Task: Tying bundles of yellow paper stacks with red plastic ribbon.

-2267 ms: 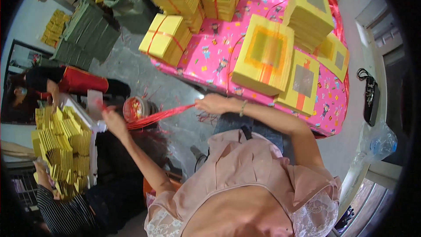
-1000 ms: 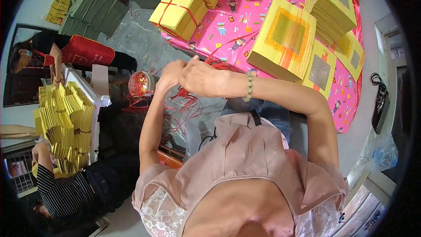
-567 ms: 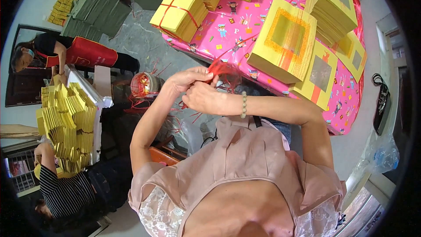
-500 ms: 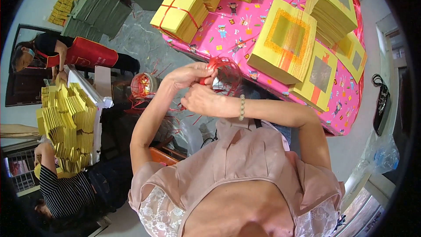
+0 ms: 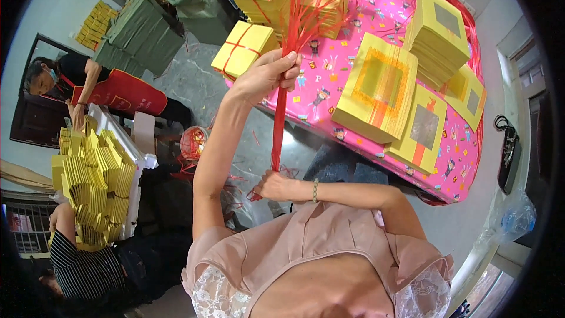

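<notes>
A bundle of red plastic strapping ribbon (image 5: 280,123) is stretched between my two hands. My left hand (image 5: 272,75) is closed around it higher up, in front of the pink table, and loose strands fan out beyond the fist. Closer to my body, my right hand (image 5: 276,186) grips the lower part, with short ends poking out beside the fingers. A beaded bracelet (image 5: 315,191) circles my right wrist. Near my left hand sits a stack of yellow paper pieces (image 5: 244,50), tied crosswise with red ribbon.
The pink patterned table (image 5: 321,95) carries several yellow stacks, including a thick one (image 5: 376,88) at its near edge. A tub of red ribbon (image 5: 194,143) stands on the floor. At left, two people work beside a table piled with yellow folded paper (image 5: 94,171).
My hands were together at a tangle of red ribbon. My left hand has moved up and away, my right hand down toward me, and the ribbon is drawn out straight between them.
</notes>
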A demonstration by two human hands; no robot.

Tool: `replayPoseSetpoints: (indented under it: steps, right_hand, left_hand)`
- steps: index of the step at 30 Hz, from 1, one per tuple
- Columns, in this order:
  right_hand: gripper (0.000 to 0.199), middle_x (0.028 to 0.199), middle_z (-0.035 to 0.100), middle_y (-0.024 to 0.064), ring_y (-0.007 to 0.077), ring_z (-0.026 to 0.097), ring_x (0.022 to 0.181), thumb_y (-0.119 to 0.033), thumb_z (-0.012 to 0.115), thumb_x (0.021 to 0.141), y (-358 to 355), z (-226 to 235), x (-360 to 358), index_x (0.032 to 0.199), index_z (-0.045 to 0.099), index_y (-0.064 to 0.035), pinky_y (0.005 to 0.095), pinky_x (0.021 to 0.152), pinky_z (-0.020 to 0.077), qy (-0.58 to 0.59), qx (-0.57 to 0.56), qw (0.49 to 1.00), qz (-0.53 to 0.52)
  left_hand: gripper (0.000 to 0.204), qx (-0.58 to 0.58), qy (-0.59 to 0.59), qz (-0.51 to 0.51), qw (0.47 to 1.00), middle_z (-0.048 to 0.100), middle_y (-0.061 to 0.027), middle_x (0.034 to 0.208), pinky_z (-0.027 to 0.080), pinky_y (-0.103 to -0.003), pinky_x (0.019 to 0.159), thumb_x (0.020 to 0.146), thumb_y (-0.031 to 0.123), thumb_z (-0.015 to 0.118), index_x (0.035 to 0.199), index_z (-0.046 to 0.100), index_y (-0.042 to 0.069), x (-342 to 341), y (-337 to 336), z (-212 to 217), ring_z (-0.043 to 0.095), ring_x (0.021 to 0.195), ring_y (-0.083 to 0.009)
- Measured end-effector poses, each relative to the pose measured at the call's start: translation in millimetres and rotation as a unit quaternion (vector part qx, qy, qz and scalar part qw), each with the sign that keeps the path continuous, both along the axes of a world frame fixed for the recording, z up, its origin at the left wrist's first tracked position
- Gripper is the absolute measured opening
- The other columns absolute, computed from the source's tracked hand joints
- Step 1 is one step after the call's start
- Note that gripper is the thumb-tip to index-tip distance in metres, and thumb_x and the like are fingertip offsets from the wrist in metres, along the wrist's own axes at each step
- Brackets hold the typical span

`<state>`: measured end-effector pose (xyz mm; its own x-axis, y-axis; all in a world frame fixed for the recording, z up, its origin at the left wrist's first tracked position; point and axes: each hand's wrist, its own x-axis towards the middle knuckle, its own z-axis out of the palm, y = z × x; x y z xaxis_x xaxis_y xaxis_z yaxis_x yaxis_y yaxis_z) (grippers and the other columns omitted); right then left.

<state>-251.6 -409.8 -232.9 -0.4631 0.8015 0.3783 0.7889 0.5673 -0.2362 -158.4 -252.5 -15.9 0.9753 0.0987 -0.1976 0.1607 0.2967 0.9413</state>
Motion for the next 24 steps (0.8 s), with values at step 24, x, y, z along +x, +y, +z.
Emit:
replayPoseSetpoints:
  steps: [24]
  right_hand:
    - [0.032,0.104,0.054,0.0122,0.0296,0.053,0.098,0.002,0.051,0.077,29,230,225,0.107,0.055,-0.0061,0.0390,0.080,0.0473,0.139,0.337,0.871,-0.329]
  left_hand:
    - [0.022,0.146,-0.132,0.220,0.955,0.036,0.0067,0.064,0.021,-0.019,0.043,0.097,0.030,0.040,0.097,0.047,0.009,18,-24,3,0.028,0.049,-0.0023]
